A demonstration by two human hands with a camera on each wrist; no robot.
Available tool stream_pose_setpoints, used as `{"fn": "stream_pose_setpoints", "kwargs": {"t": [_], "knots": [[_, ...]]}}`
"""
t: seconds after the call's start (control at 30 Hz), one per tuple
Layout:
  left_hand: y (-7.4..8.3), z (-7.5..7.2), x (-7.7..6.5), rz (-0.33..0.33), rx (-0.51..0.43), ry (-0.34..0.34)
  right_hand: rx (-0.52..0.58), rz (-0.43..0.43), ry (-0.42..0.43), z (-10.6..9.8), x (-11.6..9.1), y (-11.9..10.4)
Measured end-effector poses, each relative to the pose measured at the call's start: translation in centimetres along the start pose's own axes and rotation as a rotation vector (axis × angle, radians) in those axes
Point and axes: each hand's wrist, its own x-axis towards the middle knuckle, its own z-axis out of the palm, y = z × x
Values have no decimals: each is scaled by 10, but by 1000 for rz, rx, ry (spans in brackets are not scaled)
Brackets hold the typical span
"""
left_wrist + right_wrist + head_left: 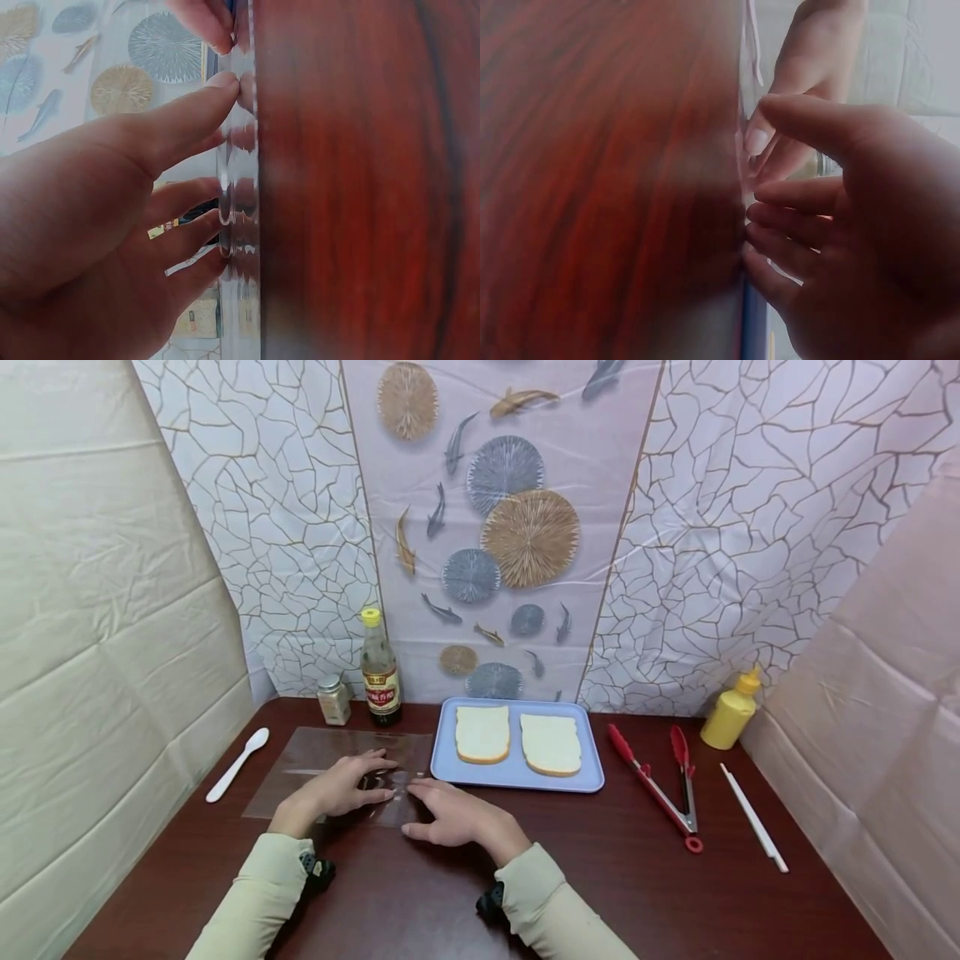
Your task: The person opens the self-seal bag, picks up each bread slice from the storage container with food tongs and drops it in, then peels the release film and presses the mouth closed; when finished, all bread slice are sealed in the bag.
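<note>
A clear plastic sheet (296,762) lies on the dark red-brown table, slightly wavy near its right end. My left hand (341,787) rests on it with fingers spread. The left wrist view shows that hand's fingertips (214,225) touching the film. At the sheet's right edge is my right hand (456,817), fingers nearly straight and tips down at the film. Its thumb stays apart from the other fingers, as the right wrist view (810,120) also shows. Neither hand curls round anything.
Behind the right hand stands a blue tray (517,782) with two bread slices (482,733). A sauce bottle (380,672) and a small jar (333,700) stand behind the sheet. A white spoon (238,766) lies left; tongs (663,793), white sticks (753,818) and a yellow squeeze bottle (729,714) are right.
</note>
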Motion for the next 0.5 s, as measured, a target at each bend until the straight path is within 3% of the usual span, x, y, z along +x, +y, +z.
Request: {"fn": "stream_pose_setpoints", "kwargs": {"t": [0.17, 0.3, 0.5], "knots": [[-5, 1, 2, 49, -10, 61, -15, 3, -11, 1, 0, 2], [-7, 2, 2, 47, -1, 105, -19, -12, 20, 2, 1, 4], [-6, 2, 2, 48, 8, 101, 84, -14, 77, 1, 4, 6]]}}
